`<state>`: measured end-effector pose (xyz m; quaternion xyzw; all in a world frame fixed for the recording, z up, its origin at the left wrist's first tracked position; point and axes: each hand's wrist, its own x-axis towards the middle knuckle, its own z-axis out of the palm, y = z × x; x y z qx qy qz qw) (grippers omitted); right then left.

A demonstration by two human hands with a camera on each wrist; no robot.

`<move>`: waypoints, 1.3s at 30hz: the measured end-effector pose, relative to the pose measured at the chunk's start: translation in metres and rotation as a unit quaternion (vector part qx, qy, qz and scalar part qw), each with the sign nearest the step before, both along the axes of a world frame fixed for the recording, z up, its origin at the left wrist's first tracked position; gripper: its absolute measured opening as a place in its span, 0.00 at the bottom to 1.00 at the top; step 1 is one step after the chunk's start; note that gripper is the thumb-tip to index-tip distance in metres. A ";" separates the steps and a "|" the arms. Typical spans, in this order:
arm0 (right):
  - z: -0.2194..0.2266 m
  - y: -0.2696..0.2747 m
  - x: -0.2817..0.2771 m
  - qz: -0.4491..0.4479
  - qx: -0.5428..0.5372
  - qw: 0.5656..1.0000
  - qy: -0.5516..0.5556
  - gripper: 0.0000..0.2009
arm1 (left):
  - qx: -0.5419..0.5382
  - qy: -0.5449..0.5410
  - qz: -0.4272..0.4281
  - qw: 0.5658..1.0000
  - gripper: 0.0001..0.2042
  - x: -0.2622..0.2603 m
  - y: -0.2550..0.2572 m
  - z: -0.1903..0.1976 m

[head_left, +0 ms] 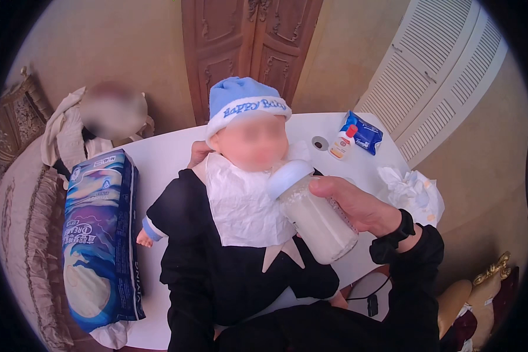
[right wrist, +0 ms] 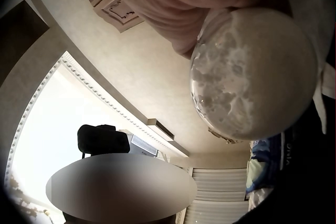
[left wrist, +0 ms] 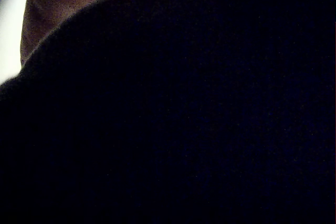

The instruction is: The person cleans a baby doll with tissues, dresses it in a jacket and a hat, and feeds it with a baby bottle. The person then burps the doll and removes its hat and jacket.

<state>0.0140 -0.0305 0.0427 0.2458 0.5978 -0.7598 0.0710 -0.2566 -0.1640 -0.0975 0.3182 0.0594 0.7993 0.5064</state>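
A baby doll point(head_left: 255, 104) in a blue and white knitted-looking hat lies back along the left arm, its head raised. Spread under its chin is a white cloth point(head_left: 240, 205). My left hand point(head_left: 199, 154) shows only in part beside the doll's neck, its fingers hidden behind the head. In the right hand point(head_left: 364, 205) is a baby bottle point(head_left: 320, 226) of milky liquid, gripped around its side and tilted with its pale blue top at the doll's mouth. The right wrist view shows the bottle's round base point(right wrist: 257, 77); a dark sleeve point(left wrist: 173, 119) fills most of the left wrist view.
On the white table point(head_left: 149, 305), a large blue diaper pack point(head_left: 97, 234) stands at the left. At the back right are a small red-capped bottle point(head_left: 341, 144) and a blue wipes pack point(head_left: 364, 134), with a crumpled diaper point(head_left: 413, 190) nearer. A ruffled bed point(head_left: 26, 234) borders the left.
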 end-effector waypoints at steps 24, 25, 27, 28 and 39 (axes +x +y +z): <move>-0.009 -0.002 0.000 0.009 -0.008 1.000 0.024 0.28 | 0.003 0.007 -0.009 1.000 0.37 -0.001 0.003 0.004; -0.011 0.000 0.001 0.007 -0.016 1.000 0.024 0.28 | 0.003 0.008 -0.009 1.000 0.37 -0.001 0.002 0.005; -0.014 0.000 0.004 0.005 -0.024 0.999 0.024 0.29 | 0.003 0.009 -0.009 1.000 0.37 -0.001 0.002 0.005; -0.015 0.000 0.006 -0.001 -0.002 0.998 0.063 0.30 | 0.003 0.009 -0.009 1.000 0.37 -0.002 0.002 0.006; -0.014 -0.008 0.036 -0.206 0.106 0.919 0.320 0.60 | 0.004 0.003 -0.013 1.000 0.37 0.001 0.003 0.002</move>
